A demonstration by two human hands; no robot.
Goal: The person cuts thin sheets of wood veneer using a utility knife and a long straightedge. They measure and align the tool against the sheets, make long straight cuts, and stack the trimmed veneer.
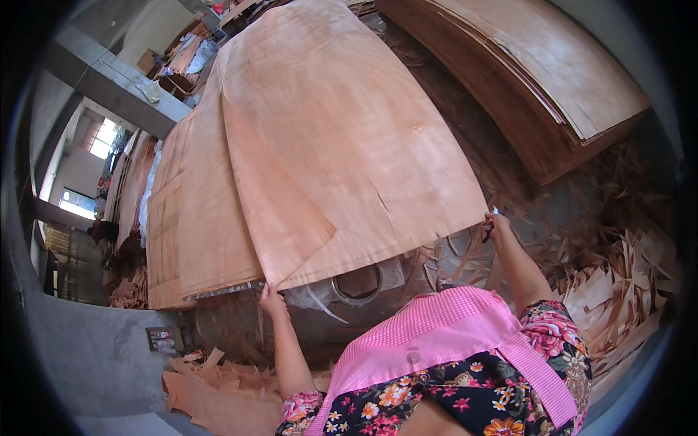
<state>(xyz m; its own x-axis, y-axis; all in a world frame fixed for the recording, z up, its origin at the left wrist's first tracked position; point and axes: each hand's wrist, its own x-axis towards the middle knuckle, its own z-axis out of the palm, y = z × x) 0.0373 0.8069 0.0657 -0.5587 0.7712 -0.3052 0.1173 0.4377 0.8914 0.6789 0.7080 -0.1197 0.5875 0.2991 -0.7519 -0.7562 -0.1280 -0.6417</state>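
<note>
A large reddish-tan wood veneer sheet (pixel 363 131) stretches away from me over a stack of similar sheets (pixel 207 218). Its near left part is folded over into a flap (pixel 276 203). My left hand (pixel 273 301) is closed, pinching the sheet's near left corner. At the near right corner my right hand (pixel 499 226) is closed on the edge. A small slim tool with a dark end and a pale tip also sticks out of that hand; its kind is unclear. A short crack runs through the sheet near its front edge.
On the right stands a tall veneer stack (pixel 538 65). Veneer scraps (pixel 618 291) lie heaped at the right, with more scraps (pixel 218 392) at the lower left. A round metal ring (pixel 356 298) sits below the sheet's front edge. A grey wall (pixel 94 356) bounds the left.
</note>
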